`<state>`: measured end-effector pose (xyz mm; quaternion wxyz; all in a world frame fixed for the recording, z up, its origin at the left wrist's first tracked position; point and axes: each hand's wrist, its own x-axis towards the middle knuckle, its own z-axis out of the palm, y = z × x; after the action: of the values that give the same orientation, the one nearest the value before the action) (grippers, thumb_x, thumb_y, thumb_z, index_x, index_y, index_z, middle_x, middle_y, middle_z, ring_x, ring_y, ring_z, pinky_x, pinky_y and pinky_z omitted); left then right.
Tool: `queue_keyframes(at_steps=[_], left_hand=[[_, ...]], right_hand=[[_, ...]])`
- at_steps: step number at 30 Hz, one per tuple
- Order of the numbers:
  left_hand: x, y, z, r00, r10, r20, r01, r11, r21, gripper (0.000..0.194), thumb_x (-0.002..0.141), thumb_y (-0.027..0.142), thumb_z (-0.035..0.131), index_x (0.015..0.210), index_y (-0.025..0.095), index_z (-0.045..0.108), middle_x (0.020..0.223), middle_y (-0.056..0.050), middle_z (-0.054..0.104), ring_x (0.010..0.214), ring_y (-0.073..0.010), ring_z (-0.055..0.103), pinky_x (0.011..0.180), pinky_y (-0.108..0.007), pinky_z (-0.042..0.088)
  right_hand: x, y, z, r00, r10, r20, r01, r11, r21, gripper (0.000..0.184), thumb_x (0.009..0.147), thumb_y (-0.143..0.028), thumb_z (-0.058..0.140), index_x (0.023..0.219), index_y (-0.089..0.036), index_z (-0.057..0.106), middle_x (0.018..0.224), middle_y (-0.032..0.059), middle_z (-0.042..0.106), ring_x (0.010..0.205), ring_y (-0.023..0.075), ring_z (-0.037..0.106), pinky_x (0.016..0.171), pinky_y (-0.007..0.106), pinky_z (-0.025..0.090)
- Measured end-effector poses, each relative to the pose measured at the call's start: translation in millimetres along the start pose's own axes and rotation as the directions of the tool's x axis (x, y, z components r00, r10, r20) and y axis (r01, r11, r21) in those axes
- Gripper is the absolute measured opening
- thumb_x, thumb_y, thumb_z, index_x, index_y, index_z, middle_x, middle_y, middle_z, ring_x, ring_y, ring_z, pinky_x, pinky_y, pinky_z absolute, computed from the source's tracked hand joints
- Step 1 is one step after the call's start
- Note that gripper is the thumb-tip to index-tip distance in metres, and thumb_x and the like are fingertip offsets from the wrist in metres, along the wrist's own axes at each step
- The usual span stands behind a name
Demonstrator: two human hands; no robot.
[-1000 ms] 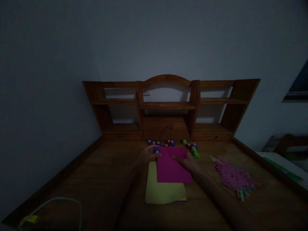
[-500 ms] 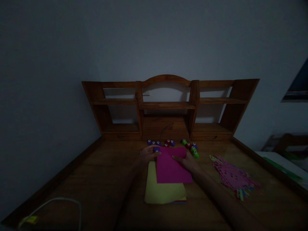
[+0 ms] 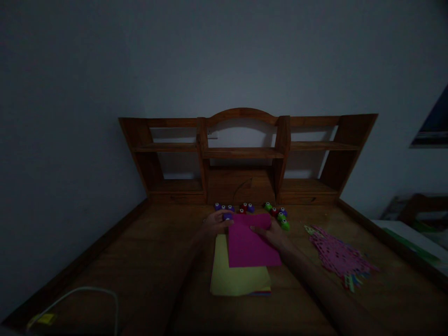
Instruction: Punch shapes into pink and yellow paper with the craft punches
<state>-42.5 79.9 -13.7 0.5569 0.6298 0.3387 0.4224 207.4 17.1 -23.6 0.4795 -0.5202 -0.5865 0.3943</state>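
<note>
A magenta sheet of paper (image 3: 250, 249) is held up between both hands in the middle of the desk. My left hand (image 3: 216, 223) pinches its upper left edge, thumb in front. On the right side, my right hand (image 3: 275, 234) grips it with the thumb lying across the front and the other fingers hidden behind. Below and partly covered by it lies a stack of coloured paper (image 3: 238, 282) with a yellow sheet on top. A small purple toy with an eye (image 3: 227, 217) shows just behind my left fingers.
Several eyed toys in purple, red and green (image 3: 274, 212) stand behind the paper. A pink dotted pile with colourful ends (image 3: 341, 256) lies to the right. A wooden shelf unit (image 3: 241, 152) backs the desk. At lower left runs a pale cable (image 3: 87, 289) near a yellow object (image 3: 46, 318).
Almost nothing differs. The magenta sheet has shifted very slightly to the right, with both hands keeping their hold.
</note>
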Motion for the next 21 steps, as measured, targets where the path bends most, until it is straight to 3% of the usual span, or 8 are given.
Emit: queue_keyframes(at_steps=[11, 15, 21], left_hand=[[3.4, -5.8, -0.1, 0.999, -0.025, -0.025, 0.023, 0.997, -0.076, 0.048, 0.064, 0.039, 0.085, 0.101, 0.013, 0.07, 0.095, -0.009, 0.074, 0.081, -0.0195, 0.069, 0.077, -0.029, 0.052], [1.5, -2.6, 0.2, 0.999, -0.031, 0.014, 0.032, 0.996, -0.089, 0.053, 0.067, 0.04, 0.083, 0.11, 0.014, 0.068, 0.101, -0.011, 0.074, 0.084, -0.0198, 0.069, 0.078, -0.03, 0.052], [4.8, -8.5, -2.2, 0.999, -0.041, -0.004, 0.041, 0.997, -0.073, 0.047, 0.068, 0.04, 0.083, 0.104, 0.014, 0.069, 0.1, -0.011, 0.073, 0.084, -0.0205, 0.069, 0.077, -0.03, 0.052]], right_hand=[[0.2, 3.5, -1.3, 0.999, -0.015, 0.037, 0.016, 0.999, -0.028, 0.038, 0.075, -0.048, 0.073, 0.09, -0.013, 0.071, 0.093, 0.0095, 0.072, 0.078, 0.0248, 0.066, 0.065, 0.031, 0.054], [0.8, 4.2, -1.4, 1.0, 0.011, 0.024, -0.01, 1.0, -0.021, 0.039, 0.074, -0.049, 0.073, 0.089, -0.014, 0.072, 0.093, 0.0094, 0.072, 0.077, 0.0253, 0.066, 0.064, 0.032, 0.054], [0.5, 5.3, -1.2, 1.0, -0.006, -0.003, 0.006, 0.999, -0.05, 0.038, 0.073, -0.05, 0.073, 0.084, -0.014, 0.071, 0.092, 0.0089, 0.072, 0.082, 0.0266, 0.066, 0.069, 0.033, 0.055]])
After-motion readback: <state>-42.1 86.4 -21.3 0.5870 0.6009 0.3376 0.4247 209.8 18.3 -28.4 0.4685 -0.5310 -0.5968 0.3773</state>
